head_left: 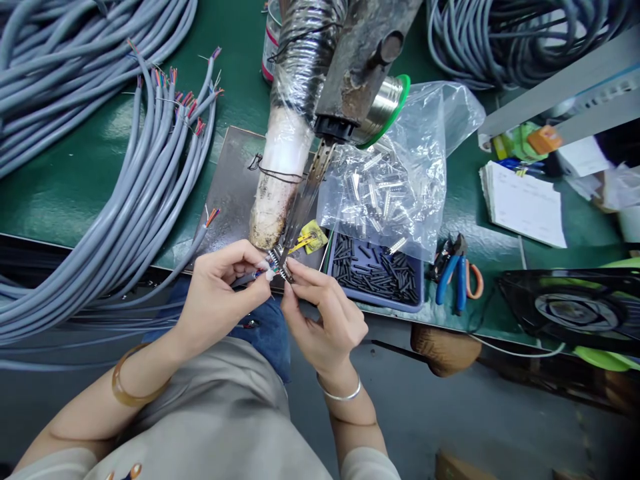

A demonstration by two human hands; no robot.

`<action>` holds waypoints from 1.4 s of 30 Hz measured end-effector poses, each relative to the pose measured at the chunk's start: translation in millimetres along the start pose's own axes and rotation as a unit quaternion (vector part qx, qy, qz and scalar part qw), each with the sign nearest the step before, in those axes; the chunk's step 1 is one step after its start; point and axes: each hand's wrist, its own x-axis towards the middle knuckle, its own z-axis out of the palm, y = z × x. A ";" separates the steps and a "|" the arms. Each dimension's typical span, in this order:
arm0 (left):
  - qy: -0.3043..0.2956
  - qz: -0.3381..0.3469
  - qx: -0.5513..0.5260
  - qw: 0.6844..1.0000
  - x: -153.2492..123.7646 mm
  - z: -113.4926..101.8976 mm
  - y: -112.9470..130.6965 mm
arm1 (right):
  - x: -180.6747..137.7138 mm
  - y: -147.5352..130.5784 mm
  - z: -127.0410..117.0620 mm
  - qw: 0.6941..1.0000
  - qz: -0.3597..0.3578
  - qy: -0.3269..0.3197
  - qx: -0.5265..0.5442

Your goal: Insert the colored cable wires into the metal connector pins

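My left hand (220,293) is closed on the stripped end of a grey cable (170,277), its coloured wires showing at the fingertips. My right hand (323,310) pinches a small metal connector (281,265) against those wire ends. Both hands meet at the front edge of the green bench, right under the tip of a soldering fixture (305,193) that slants down from a rusty metal bracket (360,60). A wrapped fume duct (287,153) ends just above my left fingers.
Bundles of grey cables (125,187) with stripped ends lie at the left. A clear bag of metal connectors (395,180), a blue tray of black sleeves (375,270), blue-handled cutters (453,273), a solder spool (387,107), papers (523,203) and a fan (570,310) stand at the right.
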 end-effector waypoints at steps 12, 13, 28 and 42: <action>-0.026 -0.042 -0.021 0.999 -0.1 -2.8 -4.0 | 1.1 -0.6 -0.8 1.000 0.003 -0.020 -0.006; -0.031 -0.044 -0.025 0.998 -0.9 -3.0 -4.7 | 0.9 -0.5 -1.1 1.000 0.007 -0.019 -0.006; -0.024 0.006 0.019 1.000 -3.2 -1.1 -6.0 | 0.3 1.3 0.0 0.999 0.022 -0.022 0.007; -0.040 -0.021 -0.014 0.999 -0.8 -3.3 -3.0 | 4.9 -4.7 -3.4 1.000 0.014 -0.023 -0.005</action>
